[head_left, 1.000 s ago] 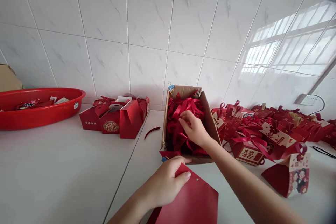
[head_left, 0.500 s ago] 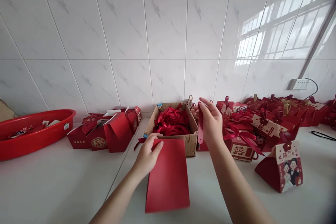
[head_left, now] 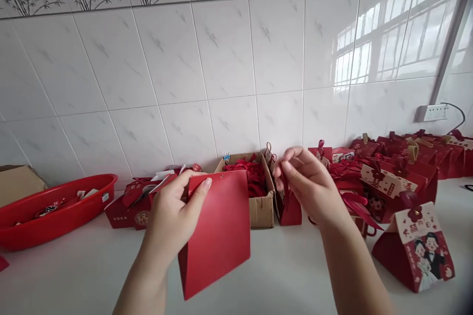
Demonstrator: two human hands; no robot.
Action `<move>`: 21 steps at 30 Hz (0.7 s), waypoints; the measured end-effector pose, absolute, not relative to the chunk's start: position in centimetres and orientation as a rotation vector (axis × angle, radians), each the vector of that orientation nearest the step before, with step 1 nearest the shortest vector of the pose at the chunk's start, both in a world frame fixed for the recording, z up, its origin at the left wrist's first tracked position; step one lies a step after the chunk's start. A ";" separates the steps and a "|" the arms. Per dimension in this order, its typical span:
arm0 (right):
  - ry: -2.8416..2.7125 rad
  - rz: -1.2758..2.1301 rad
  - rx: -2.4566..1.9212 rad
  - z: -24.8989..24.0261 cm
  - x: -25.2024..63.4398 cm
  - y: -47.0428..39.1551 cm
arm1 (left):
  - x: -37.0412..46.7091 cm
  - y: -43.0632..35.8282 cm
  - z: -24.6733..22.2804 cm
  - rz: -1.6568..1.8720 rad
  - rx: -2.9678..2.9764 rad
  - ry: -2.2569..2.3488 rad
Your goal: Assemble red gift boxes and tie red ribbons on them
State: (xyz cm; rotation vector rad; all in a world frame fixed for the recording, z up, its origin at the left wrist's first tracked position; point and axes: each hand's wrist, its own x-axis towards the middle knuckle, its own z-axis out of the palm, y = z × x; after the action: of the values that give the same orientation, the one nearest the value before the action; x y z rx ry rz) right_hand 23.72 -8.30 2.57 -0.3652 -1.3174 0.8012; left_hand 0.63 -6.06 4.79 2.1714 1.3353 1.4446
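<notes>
My left hand (head_left: pixel 173 211) is closed on the top edge of a red paper gift box (head_left: pixel 221 231), thumb in front. The box is tilted above the counter, with a small hole near its top edge. To its right my right hand (head_left: pixel 306 182) is raised, thumb and fingers pinching a dark red strap (head_left: pixel 285 177), most of it hidden by the fingers. The two hands are apart. Behind the held box stands a cardboard box (head_left: pixel 262 212) full of red ribbon straps (head_left: pixel 254 177).
On the left are a red plastic basin (head_left: pixel 70 216) and several red gift boxes (head_left: pixel 125 206). Many finished-looking boxes crowd the right side, one with a couple picture (head_left: pixel 424 251) in front. A tiled wall (head_left: pixel 229 59) closes the back, with a power socket (head_left: pixel 433 112).
My left hand has lifted the gift box nearer and turned it, so its side shows. My right hand has shifted slightly, and its strap now shows less. The view has tilted and shifted.
</notes>
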 end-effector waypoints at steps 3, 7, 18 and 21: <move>-1.550 0.801 -0.386 2.6 22.5 -9.4 | 1.1 -7.0 5.1 1.614 2.197 1.171; -1.745 0.602 -0.399 2.3 20.9 -9.9 | 1.6 -7.5 4.7 1.733 2.268 0.971; -1.661 -0.196 -0.687 2.1 19.6 -9.7 | 2.0 -8.4 4.2 1.877 2.543 0.671; -1.549 -0.288 -0.758 1.9 19.5 -9.7 | 2.1 -8.5 4.1 1.946 2.517 0.645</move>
State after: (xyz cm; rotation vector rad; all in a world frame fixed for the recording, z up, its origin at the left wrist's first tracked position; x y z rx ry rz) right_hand 19.55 -9.70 1.94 -0.7580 -1.5489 -0.2880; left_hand 2.05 -8.53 4.15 2.5168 0.6449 1.9464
